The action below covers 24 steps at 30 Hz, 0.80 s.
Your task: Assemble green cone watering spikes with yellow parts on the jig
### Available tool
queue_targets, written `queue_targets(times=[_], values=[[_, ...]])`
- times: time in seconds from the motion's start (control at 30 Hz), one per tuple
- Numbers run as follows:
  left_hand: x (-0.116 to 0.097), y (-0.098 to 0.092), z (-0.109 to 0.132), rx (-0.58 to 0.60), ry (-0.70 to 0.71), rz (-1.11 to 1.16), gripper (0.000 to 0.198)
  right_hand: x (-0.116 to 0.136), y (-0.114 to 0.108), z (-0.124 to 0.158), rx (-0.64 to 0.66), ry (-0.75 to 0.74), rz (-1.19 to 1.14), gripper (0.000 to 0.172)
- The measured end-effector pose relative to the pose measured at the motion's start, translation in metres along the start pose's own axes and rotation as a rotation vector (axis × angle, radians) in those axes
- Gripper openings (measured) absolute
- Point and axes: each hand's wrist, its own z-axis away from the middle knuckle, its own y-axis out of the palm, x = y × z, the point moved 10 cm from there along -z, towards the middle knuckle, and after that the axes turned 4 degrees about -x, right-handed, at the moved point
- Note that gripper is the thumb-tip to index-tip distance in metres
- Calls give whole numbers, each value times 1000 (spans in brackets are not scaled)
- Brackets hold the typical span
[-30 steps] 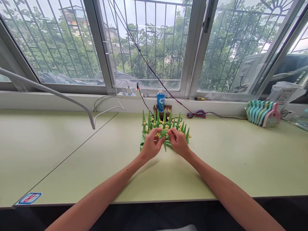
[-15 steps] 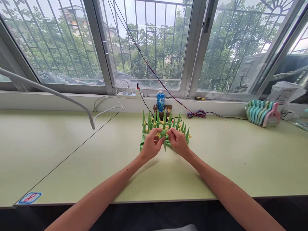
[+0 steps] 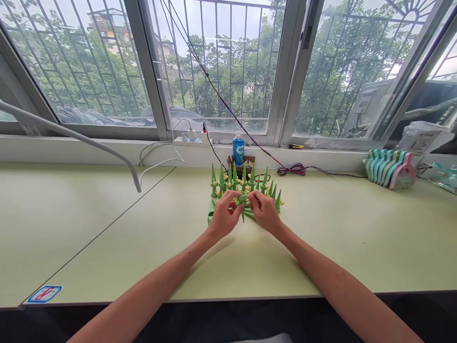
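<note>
My left hand (image 3: pixel 225 214) is closed round a green plastic watering spike (image 3: pixel 242 197), whose ring-like open top faces up and whose pointed end hangs below my fingers. From the right, the thumb and fingers of my right hand (image 3: pixel 264 209) pinch at the side of that spike, where a bit of yellow shows; most of the small part is hidden by my fingertips. Behind both hands stand several like green spikes (image 3: pixel 213 176) with yellow valves, points upward. A few more green pieces (image 3: pixel 210 218) lie beside and under my hands.
A blue liquid bottle (image 3: pixel 238 150) and a small brown box (image 3: pixel 252 161) stand by the windowsill. A coiled cable (image 3: pixel 293 169) lies at the back. Pastel-coloured items (image 3: pixel 391 167) stand in a row at right. A white curved tube (image 3: pixel 107 143) reaches in from the left.
The spike in my left hand has tipped a little, so more of its round opening shows. Both hands stay in nearly the same place.
</note>
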Motion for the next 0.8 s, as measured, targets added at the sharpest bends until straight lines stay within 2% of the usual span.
queue_targets(times=[0.3,0.43,0.53,0.7,0.8], values=[[0,2,1,13,-18,47,18,-1,1,0,3,9,15,31],[-2,2,3,4,-45,67,27,3,-2,-1,-12,-2,28,31],[0,1,2,-28,-102,149,35,7,-5,0,-29,-5,33,30],[8,-6,-2,-114,-209,322,33,9,-7,1,-53,-1,26,29],[19,-3,-2,-85,-328,388,32,8,-8,1,-63,-1,33,29]])
